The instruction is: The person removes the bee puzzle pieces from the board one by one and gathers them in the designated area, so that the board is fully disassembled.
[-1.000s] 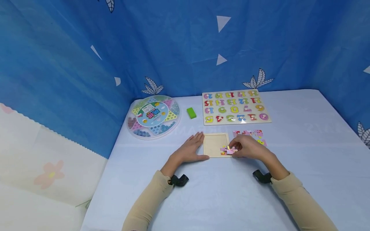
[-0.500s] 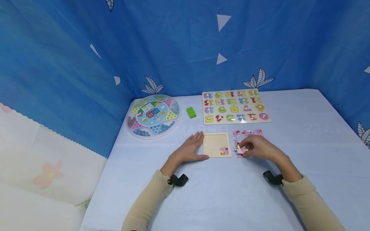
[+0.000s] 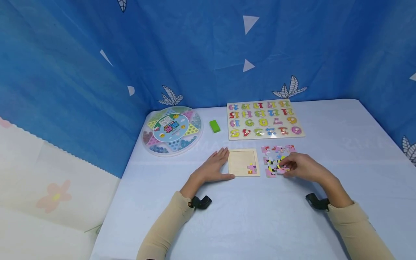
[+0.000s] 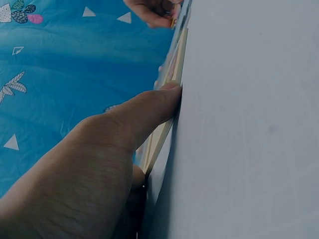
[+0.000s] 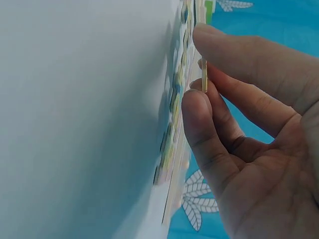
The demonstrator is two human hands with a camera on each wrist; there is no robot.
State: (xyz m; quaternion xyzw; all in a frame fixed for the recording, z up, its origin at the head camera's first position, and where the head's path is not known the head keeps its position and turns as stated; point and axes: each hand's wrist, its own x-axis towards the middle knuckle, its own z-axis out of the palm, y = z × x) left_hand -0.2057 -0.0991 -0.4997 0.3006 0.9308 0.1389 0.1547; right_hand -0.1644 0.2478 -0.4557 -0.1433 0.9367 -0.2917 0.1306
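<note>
In the head view a small square wooden puzzle tray (image 3: 238, 161) lies on the white table, with one pink puzzle piece (image 3: 252, 169) in its near right corner. My left hand (image 3: 213, 167) rests along the tray's left side, fingers straight, thumb by the near edge. The left wrist view has that thumb (image 4: 162, 102) against the tray's rim. To the right of the tray, my right hand (image 3: 303, 167) pinches a jigsaw puzzle piece (image 5: 205, 79) between thumb and fingers, above several loose puzzle pieces (image 3: 271, 172). The fingers partly hide those pieces.
A wooden number puzzle board (image 3: 266, 120) lies at the back. Left of it are a green block (image 3: 215, 126) and a round Chinese checkers set (image 3: 172, 131). A blue curtain (image 3: 208, 54) hangs behind the table.
My right hand has moved right, from over the tray to above the loose pieces, carrying the puzzle piece. More loose pieces now show. My left hand has stayed in place.
</note>
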